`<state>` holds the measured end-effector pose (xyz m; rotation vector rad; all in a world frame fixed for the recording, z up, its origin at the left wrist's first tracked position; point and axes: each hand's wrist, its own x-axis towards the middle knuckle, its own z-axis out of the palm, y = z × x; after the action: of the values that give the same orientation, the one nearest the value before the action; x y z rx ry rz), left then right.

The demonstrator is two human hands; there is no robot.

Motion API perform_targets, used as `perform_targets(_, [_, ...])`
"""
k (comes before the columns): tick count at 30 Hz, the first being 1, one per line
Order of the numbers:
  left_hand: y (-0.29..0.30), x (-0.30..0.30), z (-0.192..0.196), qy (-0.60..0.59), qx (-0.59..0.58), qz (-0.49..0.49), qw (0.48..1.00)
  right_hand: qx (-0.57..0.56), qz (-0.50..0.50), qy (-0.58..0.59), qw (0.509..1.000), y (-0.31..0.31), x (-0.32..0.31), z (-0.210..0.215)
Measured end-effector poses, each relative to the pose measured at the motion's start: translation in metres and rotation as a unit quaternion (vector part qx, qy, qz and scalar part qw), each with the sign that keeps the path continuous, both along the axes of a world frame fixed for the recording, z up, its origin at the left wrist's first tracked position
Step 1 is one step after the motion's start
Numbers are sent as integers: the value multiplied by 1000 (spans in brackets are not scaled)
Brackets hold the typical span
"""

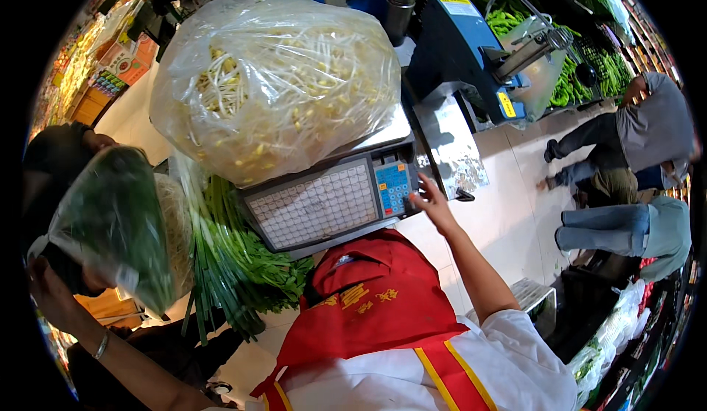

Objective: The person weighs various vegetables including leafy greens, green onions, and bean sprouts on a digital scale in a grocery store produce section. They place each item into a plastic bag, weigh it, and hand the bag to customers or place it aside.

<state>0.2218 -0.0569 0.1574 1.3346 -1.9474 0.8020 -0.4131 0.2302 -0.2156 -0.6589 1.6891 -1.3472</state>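
My right hand (436, 208) is at the right edge of the blue keypad (394, 188) on a weighing scale (313, 206), its fingers apart and nothing in them. On the scale's platform rests a big clear plastic bag of bean sprouts (280, 94). At the far left my left hand (50, 289) is raised beside the gathered end of a clear bag of green leafy vegetables (114, 223). Its fingers are partly lost at the dark rim, so I cannot tell whether they grip the bag. Another person's hand (97, 141) is above that bag.
Long green onions and leafy greens (228, 256) hang beside the scale's left side. A blue bag-sealing machine (471, 57) stands behind to the right, near a metal canister (400, 13) and green peppers (571, 79). Two people (648, 127) are on the right by shelves.
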Motion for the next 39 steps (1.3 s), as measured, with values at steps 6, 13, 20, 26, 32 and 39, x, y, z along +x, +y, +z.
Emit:
perform_targets(6, [-56, 3, -35, -48, 65, 30, 996, -51, -47, -15, 997, -4, 30, -4])
perform_targets(13, [-86, -27, -84, 265, 128, -133, 947, -64, -76, 82, 992, -3, 28, -27])
perform_targets(20, [15, -181, -118, 585, 138, -247, 760, -41, -79, -59, 994, -5, 26, -2])
perform_targets(26, [84, -273, -153, 675, 195, -218, 678, -26, -84, -65, 994, -1, 21, -9])
perform_targets(32, [116, -299, -189, 713, 276, -188, 617, -61, -82, 120, 987, -12, 30, -12])
perform_targets(39, [121, -297, -202, 651, 279, -246, 661, 44, -188, 282, 940, -35, 49, -6])
